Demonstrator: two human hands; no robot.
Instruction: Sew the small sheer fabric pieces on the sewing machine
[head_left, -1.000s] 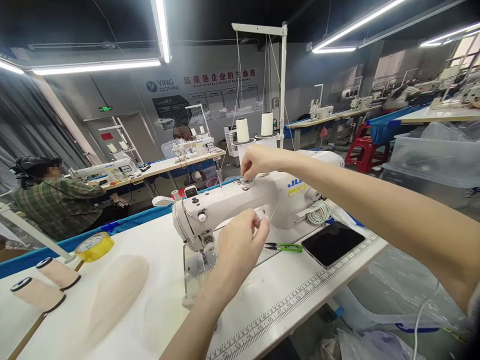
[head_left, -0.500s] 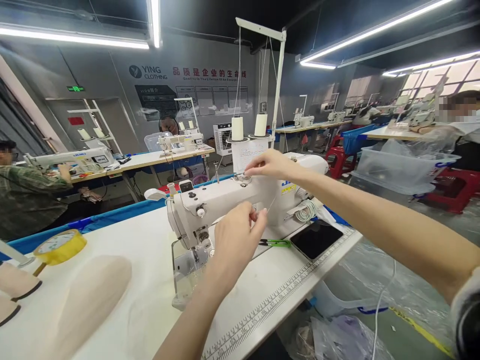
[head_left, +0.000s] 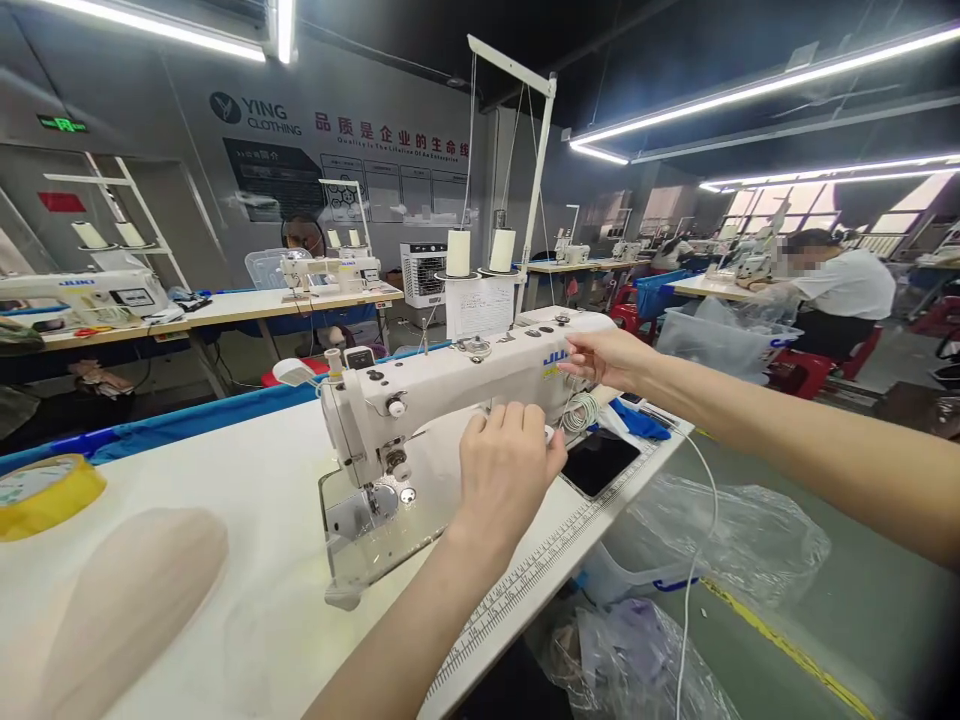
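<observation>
A white sewing machine (head_left: 457, 385) stands on the table in front of me. My left hand (head_left: 504, 470) is closed before its arm, back towards me, with the fingers curled down. A small pale bit shows beside the thumb, but what the fingers hold is hidden. My right hand (head_left: 609, 358) is closed in a pinch by the machine's right end, beside the blue lettering; anything between its fingertips is too small to name. Below it lie a coil of pale cord (head_left: 579, 412) and a black phone (head_left: 600, 462). Two thread cones (head_left: 458, 253) stand behind the machine.
A yellow tape roll (head_left: 52, 495) and a beige cup-shaped piece (head_left: 139, 590) lie on the left of the table. A printed ruler (head_left: 525, 570) runs along its front edge. Plastic bags (head_left: 645, 660) and a clear bin (head_left: 637, 560) are below. A person (head_left: 847, 275) sits far right.
My right hand has left the machine's top and moved right and slightly down. My left hand has turned its back more towards me and now covers the green snips. The view has swung right.
</observation>
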